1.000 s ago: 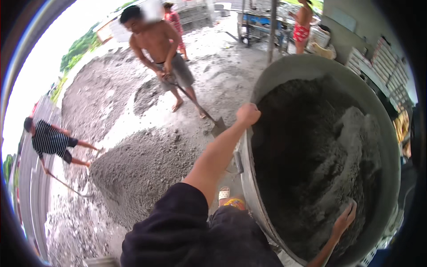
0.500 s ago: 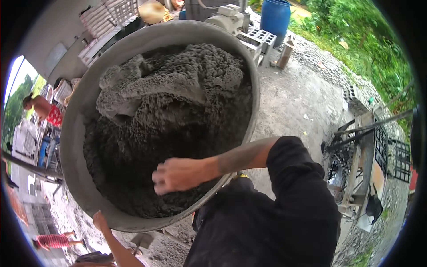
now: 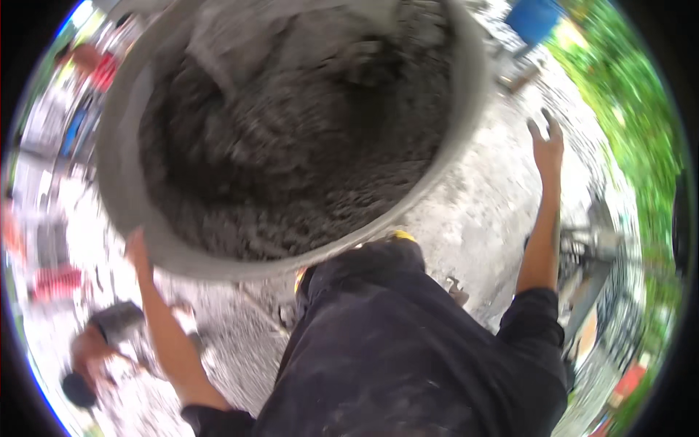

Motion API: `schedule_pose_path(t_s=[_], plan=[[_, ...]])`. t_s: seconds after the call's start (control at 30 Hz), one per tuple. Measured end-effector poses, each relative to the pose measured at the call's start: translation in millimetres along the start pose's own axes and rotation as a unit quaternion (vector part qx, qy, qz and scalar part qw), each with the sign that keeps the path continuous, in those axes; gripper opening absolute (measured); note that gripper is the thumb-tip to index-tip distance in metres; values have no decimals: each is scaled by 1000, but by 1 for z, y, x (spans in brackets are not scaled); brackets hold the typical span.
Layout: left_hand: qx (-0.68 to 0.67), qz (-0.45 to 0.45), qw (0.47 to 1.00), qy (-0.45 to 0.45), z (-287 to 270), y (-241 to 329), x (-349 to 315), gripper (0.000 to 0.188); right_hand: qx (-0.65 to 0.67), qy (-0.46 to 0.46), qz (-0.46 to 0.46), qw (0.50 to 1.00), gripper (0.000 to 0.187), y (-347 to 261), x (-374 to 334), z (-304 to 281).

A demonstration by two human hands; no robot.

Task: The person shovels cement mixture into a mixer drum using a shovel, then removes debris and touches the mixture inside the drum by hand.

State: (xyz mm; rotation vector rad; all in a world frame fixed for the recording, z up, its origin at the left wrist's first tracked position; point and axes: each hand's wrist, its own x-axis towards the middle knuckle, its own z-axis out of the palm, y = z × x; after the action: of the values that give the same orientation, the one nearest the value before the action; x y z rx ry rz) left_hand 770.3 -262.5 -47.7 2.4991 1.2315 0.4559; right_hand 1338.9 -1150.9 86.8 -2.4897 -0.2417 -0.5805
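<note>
A large grey mixer drum, round and wide-mouthed, fills the upper left. Dark, crumbly concrete mix lies inside it, heaped toward the far side. My left hand has its fingers at the drum's near left rim, closed on the edge, though motion smears them. Off to the right of the drum, my right hand is held out over the ground with nothing in it. Its fingers are spread, and their tips look grey from the mix.
A blue barrel stands at the far right near green plants. Metal frames lie to the right. A person in a dark cap bends low at the lower left; another person's red clothing shows at the upper left.
My right hand has left the drum's mouth and swung out to the right, its fingers spreading. My left hand stays at the rim. The view has shifted, so the drum sits higher.
</note>
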Motion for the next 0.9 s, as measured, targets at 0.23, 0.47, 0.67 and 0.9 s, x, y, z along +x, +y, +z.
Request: schedule_pose_path(t_s=[0.23,0.47,0.67,0.9], plan=[[-627,-166,688,327,70,213,-130,45,162,-75,-71,981,34,-127,-47,22],[-194,-358,878,250,149,207,-285,41,105,-451,-225,858,39,-231,-120,68],[-271,-423,861,73,244,202,-283,61,38,-558,-269,784,39,-185,-106,88],[-257,-485,836,20,188,270,-294,63,11,-608,-284,741,41,-191,-108,47]])
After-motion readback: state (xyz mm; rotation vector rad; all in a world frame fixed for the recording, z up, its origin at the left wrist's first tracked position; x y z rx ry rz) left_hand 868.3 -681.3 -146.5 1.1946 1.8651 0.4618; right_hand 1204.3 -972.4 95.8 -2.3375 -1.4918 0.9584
